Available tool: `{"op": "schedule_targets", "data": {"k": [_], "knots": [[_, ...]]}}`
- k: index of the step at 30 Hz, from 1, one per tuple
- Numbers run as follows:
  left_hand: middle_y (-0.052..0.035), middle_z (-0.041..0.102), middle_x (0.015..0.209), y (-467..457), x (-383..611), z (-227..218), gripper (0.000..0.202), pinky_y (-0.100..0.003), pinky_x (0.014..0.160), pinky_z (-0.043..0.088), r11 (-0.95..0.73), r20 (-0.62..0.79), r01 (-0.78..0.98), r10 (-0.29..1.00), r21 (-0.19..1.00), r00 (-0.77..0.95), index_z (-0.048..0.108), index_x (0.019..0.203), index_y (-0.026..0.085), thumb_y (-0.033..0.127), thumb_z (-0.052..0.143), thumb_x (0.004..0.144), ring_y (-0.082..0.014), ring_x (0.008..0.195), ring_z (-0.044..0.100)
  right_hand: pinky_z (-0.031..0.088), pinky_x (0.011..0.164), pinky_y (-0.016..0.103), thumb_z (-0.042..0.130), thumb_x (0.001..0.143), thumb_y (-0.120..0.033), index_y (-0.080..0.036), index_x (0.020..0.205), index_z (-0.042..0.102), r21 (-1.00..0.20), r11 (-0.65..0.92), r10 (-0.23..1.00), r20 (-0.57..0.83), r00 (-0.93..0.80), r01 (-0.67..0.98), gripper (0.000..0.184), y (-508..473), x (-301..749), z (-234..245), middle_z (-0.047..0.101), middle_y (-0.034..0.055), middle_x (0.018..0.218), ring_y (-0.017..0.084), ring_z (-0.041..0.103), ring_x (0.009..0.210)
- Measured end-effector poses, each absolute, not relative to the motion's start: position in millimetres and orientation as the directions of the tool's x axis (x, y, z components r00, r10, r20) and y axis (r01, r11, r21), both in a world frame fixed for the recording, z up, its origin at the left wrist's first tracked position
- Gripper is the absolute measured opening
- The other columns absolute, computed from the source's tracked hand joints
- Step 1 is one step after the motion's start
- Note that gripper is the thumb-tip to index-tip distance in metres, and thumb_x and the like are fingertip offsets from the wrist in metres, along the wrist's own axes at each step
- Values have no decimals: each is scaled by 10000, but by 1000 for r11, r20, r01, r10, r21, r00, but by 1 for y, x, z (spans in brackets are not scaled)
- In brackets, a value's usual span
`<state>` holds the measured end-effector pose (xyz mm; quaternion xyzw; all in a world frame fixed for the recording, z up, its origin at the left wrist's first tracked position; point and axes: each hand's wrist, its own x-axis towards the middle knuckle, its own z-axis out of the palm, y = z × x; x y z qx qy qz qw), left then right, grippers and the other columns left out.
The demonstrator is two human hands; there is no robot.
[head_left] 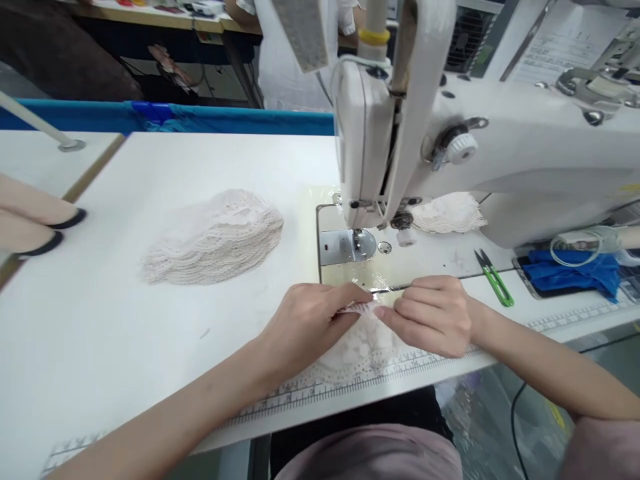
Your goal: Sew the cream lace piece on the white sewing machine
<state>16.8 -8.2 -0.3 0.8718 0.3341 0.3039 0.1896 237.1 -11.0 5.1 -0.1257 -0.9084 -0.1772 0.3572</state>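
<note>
Lace piece (360, 347) lies on the white table (100, 347) at its near edge, just in front of the needle plate (350, 245) of the sewing machine (500, 153), spread over the printed ruler (300, 393). My left hand (305, 327) has thumb and fingers pinched together on its upper edge, and my right hand (433, 315) is curled and clamped on the same edge, the fingertips of both hands almost touching. A stack of lace (215, 237) sits well to the left on the table. More lace (447, 213) rests under the machine arm. Green snips (495, 277) lie to the right, near blue cloth (570, 272).
</note>
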Motion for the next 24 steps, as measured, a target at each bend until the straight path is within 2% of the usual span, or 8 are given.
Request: {"op": "schedule_targets", "data": {"k": [4, 7, 9, 12, 14, 17, 20, 24], "knots": [[85, 563, 504, -12, 20, 28, 99, -188, 389, 314, -318, -57, 523, 813, 791, 579, 715, 786, 233, 218, 636, 843, -60, 389, 400, 388, 457, 193, 573, 934, -177, -159, 859, 626, -413, 810, 579, 457, -675, 416, 93, -17, 235, 27, 600, -57, 597, 52, 513, 481], [67, 561, 515, -5, 23, 27, 141, -214, 412, 304, -271, -149, 654, 846, 707, 511, 708, 748, 218, 260, 628, 856, -73, 408, 397, 361, 434, 168, 563, 943, -217, -178, 835, 617, -704, 536, 761, 164, -628, 466, 127, -6, 230, 22, 526, -87, 528, 43, 481, 432], [59, 537, 485, 0, 23, 16, 130, -238, 435, 296, -334, -90, 771, 889, 541, 449, 690, 738, 201, 235, 627, 847, -91, 412, 414, 362, 447, 177, 554, 946, -231, -176, 844, 627, -711, 482, 799, 117, -591, 512, 137, 6, 225, 9, 536, -81, 537, 47, 472, 428], [39, 639, 602, 3, 21, -3, 225, -275, 475, 344, -428, 89, 836, 901, 342, 425, 658, 1040, 189, 261, 672, 827, -144, 484, 533, 360, 479, 205, 524, 951, -245, -171, 872, 663, -622, 478, 848, 144, -510, 620, 176, 19, 221, -11, 603, -41, 596, 68, 497, 468], [-25, 724, 861, 2, 19, -11, 380, -327, 598, 432, -538, 284, 814, 833, 217, 475, 595, 1179, 171, 262, 693, 823, -206, 708, 651, 349, 499, 221, 531, 941, -269, -184, 875, 688, -554, 463, 875, 162, -456, 692, 190, 23, 220, -18, 616, -30, 598, 83, 513, 492], [-57, 697, 1153, -3, 19, -15, 276, -410, 843, 422, -681, 508, 732, 623, -22, 594, 626, 1137, 181, 187, 651, 863, -254, 1022, 638, 326, 515, 228, 531, 933, -283, -200, 876, 702, -506, 419, 902, 136, -410, 754, 198, 24, 219, -19, 614, -33, 584, 93, 529, 517], [-48, 687, 1213, -9, 20, -16, 208, -415, 876, 379, -724, 499, 670, 523, -168, 691, 654, 1109, 168, 143, 564, 923, -232, 1062, 630, 294, 510, 228, 518, 947, -299, -201, 897, 707, -482, 400, 912, 120, -393, 780, 219, 27, 219, -18, 625, -33, 586, 92, 535, 527], [-82, 659, 1263, -11, 21, -17, 287, -425, 882, 364, -733, 421, 663, 558, -152, 715, 613, 1218, 132, 240, 499, 977, -243, 1117, 618, 233, 489, 248, 481, 971, -355, -173, 856, 723, -288, 414, 908, 196, -370, 864, 324, 31, 225, -19, 646, -6, 595, 98, 517, 503]]}}
